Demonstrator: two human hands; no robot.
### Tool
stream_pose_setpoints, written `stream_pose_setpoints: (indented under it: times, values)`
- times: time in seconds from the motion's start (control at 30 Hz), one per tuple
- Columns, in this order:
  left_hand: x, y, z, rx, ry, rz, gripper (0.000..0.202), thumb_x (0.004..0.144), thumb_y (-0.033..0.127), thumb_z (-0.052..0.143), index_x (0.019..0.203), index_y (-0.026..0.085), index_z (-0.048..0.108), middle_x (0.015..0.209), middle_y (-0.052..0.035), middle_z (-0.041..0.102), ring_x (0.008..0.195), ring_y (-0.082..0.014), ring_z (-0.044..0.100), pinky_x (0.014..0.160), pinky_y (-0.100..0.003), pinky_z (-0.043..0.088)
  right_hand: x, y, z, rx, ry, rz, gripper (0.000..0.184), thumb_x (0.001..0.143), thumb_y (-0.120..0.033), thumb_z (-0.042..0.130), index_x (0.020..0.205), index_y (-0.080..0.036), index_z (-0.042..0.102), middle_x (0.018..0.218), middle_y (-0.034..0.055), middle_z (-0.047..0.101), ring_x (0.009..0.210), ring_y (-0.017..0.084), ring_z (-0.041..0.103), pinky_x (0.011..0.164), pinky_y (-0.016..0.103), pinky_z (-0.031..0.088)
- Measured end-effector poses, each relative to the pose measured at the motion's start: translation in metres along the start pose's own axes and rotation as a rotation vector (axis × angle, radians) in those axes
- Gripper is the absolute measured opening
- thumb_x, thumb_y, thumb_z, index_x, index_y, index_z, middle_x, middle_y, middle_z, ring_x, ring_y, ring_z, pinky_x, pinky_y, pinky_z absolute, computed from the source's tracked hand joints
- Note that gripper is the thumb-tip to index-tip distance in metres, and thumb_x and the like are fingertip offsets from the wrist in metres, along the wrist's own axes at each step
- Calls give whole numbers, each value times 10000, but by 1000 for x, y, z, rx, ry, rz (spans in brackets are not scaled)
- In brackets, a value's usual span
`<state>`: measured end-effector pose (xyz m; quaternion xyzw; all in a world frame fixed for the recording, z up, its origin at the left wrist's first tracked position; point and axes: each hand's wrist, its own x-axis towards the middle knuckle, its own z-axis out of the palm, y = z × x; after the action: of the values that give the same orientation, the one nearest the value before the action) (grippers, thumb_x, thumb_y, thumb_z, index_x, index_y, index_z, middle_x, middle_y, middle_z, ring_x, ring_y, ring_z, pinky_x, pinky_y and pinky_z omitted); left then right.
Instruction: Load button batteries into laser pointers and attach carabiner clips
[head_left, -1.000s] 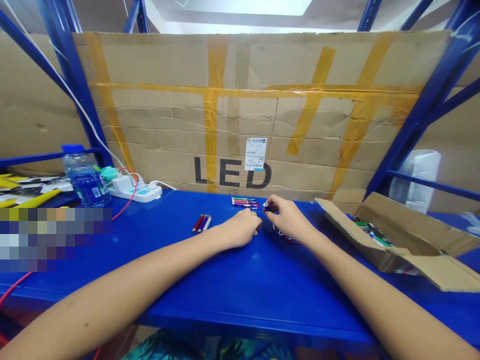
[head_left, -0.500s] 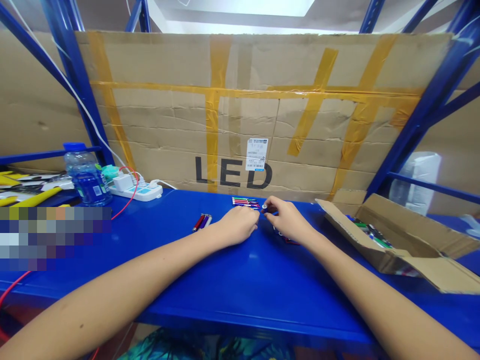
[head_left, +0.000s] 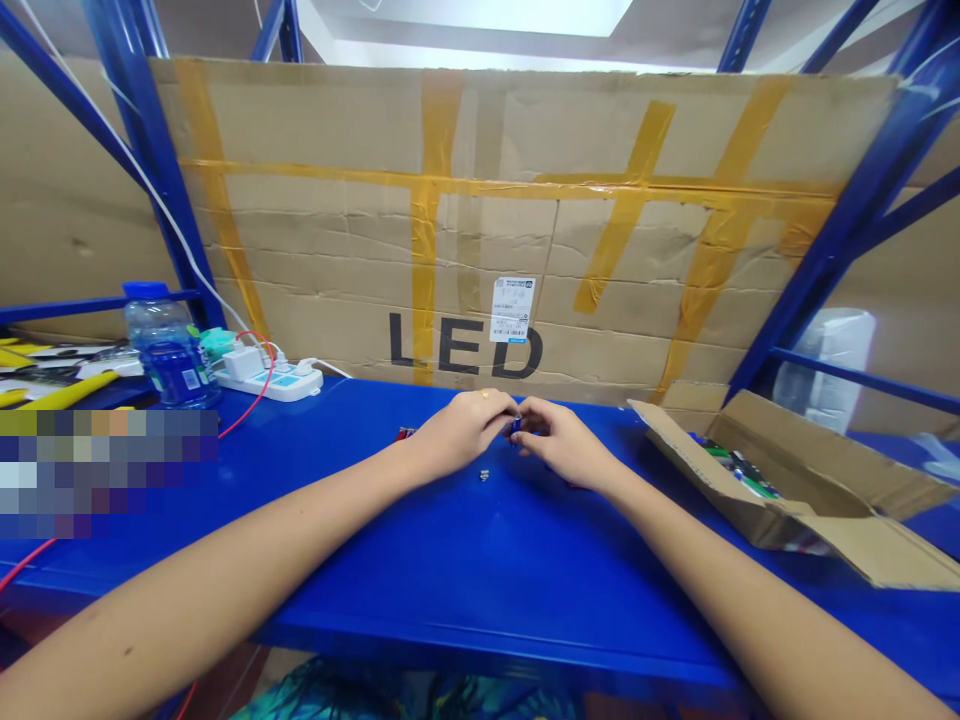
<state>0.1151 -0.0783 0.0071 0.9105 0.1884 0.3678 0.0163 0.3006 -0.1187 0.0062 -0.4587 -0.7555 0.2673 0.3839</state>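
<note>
Between the thumb and fingers of my right hand [head_left: 559, 438] is a small blue tube [head_left: 516, 425], mostly covered by the fingers. My left hand [head_left: 472, 425], with a ring on one finger, is closed, and its fingertips meet the tube's upper end; what they pinch is hidden. On the blue table just below the left hand lie several tiny silvery pieces [head_left: 484, 475], too small to name. Red tubes [head_left: 405, 434] show partly behind my left wrist. A bit of something red [head_left: 577, 486] peeks out under my right wrist.
An open cardboard box [head_left: 795, 500] with several coloured tubes [head_left: 739, 470] stands at right. To the left are a bottle of blue liquid [head_left: 172, 350], a white power strip [head_left: 274, 380] and a red cable [head_left: 259, 395]. A large taped cardboard sheet [head_left: 337, 250] rises behind the table [head_left: 465, 570].
My left hand has moved up and slightly left to meet the right, now covering the row of coloured tubes behind. The tiny silvery pieces have come into view on the table.
</note>
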Motion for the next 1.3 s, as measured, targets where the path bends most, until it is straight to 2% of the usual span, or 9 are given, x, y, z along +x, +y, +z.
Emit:
stream_pose_setpoints:
  times: [0.13, 0.33, 0.57, 0.7, 0.83, 0.93, 1.07, 1.17, 1.3]
  values:
    - [0, 1, 0, -36, -6, -25, 167, 917, 172, 491, 995, 181, 639, 957, -55, 664, 875, -153, 618, 801, -293, 489, 1, 1, 1, 127, -21, 35, 130, 741, -206, 613, 855, -190, 552, 782, 10, 652, 671, 152, 616, 637, 306, 525]
    - [3, 6, 2, -175, 63, -319, 197, 795, 267, 647, 966, 168, 644, 883, -36, 661, 771, -155, 617, 684, -280, 491, 2, 2, 7, 259, 20, 14, 165, 738, -274, 654, 853, -193, 567, 801, 17, 661, 723, 166, 632, 639, 314, 551]
    - [5, 1, -1, -337, 169, -434, 122, 793, 232, 623, 871, 165, 688, 861, -36, 711, 803, -165, 644, 763, -304, 511, 2, 4, 14, 66, 96, 35, 194, 738, -239, 681, 916, -164, 657, 879, 62, 701, 822, 195, 653, 721, 331, 534]
    - [6, -6, -1, -450, 259, -486, 147, 842, 211, 554, 937, 156, 652, 895, -53, 719, 845, -168, 661, 809, -319, 522, -2, 4, 24, -260, -101, -72, 111, 774, -178, 658, 879, -179, 691, 810, 43, 699, 750, 179, 630, 729, 318, 483]
    - [6, -11, 2, -523, 273, -507, 186, 864, 189, 516, 1010, 155, 626, 870, -48, 702, 830, -155, 655, 798, -320, 533, -6, 1, 34, -315, -234, -152, 99, 793, -118, 612, 785, -190, 680, 804, 33, 707, 741, 168, 624, 718, 291, 457]
    - [5, -13, 5, -608, 245, -514, 169, 837, 212, 566, 982, 151, 627, 838, -36, 666, 763, -148, 636, 686, -300, 554, -5, -2, 28, -265, -135, -170, 94, 787, -123, 603, 749, -193, 651, 771, 14, 694, 719, 161, 611, 702, 284, 449]
    - [3, -11, 7, -677, 142, -524, 159, 812, 246, 621, 932, 142, 618, 816, -26, 657, 621, -120, 605, 553, -267, 530, -1, -2, 5, -126, 182, -134, 81, 818, -230, 585, 757, -195, 625, 733, 12, 677, 683, 163, 596, 671, 296, 461]
    - [2, -7, 7, -569, 95, -471, 145, 795, 230, 657, 915, 152, 639, 866, -38, 693, 768, -153, 644, 688, -294, 534, 2, 1, -8, -38, 272, -103, 112, 819, -299, 596, 799, -195, 634, 706, 19, 671, 653, 167, 601, 624, 296, 470]
    - [0, 0, 8, -415, 56, -415, 103, 805, 207, 651, 902, 175, 666, 944, -34, 719, 914, -177, 644, 844, -328, 495, 1, 0, -9, -69, 234, -113, 142, 811, -325, 606, 795, -191, 651, 722, 28, 673, 665, 166, 607, 603, 286, 467]
